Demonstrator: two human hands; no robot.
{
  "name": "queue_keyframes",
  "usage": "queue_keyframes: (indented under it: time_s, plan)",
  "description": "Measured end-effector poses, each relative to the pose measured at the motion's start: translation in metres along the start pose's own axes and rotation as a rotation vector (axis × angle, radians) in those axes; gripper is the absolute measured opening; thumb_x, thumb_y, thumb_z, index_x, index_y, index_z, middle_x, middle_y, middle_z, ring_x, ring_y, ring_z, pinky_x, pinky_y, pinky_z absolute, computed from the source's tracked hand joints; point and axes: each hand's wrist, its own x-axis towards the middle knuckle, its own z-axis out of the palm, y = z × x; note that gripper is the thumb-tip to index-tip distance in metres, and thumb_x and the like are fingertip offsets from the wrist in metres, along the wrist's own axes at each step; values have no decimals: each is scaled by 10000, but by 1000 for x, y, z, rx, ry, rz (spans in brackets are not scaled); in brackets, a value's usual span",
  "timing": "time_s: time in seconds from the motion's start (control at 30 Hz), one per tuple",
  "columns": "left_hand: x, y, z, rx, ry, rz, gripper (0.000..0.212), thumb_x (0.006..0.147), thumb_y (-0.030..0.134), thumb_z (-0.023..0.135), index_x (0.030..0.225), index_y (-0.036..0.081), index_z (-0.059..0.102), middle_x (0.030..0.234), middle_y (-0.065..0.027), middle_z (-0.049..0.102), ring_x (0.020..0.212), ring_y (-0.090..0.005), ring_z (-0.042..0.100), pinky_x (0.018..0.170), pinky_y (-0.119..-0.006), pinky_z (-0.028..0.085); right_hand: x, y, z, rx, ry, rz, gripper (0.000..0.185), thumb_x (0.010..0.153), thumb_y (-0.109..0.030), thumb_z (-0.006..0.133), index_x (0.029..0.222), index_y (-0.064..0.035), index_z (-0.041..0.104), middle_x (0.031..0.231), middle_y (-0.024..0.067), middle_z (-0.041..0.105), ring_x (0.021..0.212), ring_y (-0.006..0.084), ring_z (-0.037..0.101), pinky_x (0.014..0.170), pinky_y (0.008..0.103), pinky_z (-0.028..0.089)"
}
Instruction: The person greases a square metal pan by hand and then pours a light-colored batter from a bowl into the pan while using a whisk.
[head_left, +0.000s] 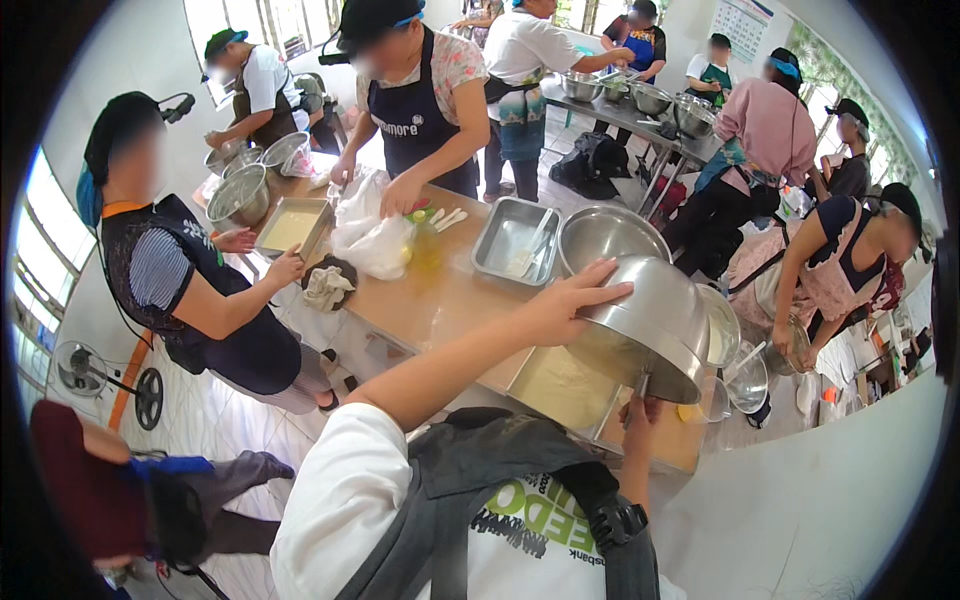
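Note:
My left hand grips the rim and side of a large stainless steel mixing bowl, which is tilted with its opening towards me. Just under the bowl lies a rectangular metal pan holding pale yellow batter. At the bowl's lower rim, my right hand is closed around the handle of a utensil that reaches into the bowl; its working end is hidden. Behind the tilted bowl stands another steel bowl.
A metal tray with white utensils stands left of the bowls. Plastic bags and a batter-filled pan lie farther left. Beyond my right hand are a clear measuring jug and a glass bowl. Several people stand around the tables.

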Motion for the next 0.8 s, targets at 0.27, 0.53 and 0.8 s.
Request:
queue_keyframes:
  time_s: [0.27,0.53,0.8]
  plan:
    - [-12,-13,-9,-74,-85,-53,851,628,-128,498,1388,213,325,1477,-136,161,1355,-333,163,1097,-393,154,4,-2,1,-103,8,-33,173,858,-88,541,1018,-66,478,660,7,512,486,74,479,414,212,368]
    - [-15,-24,-9,85,-138,-229,892,657,-130,514,1414,258,245,1456,-247,114,1302,-384,277,1009,-354,327,2,-10,7,-82,44,-49,159,854,-100,554,994,-71,483,637,-3,506,488,73,480,408,209,358]
    - [-29,-35,-9,-304,-43,-161,923,680,-108,599,1436,204,171,1474,-154,149,1341,-268,228,1029,-332,306,3,-4,6,-105,40,-18,198,856,-102,559,1030,-58,476,629,11,505,490,73,481,412,212,363]
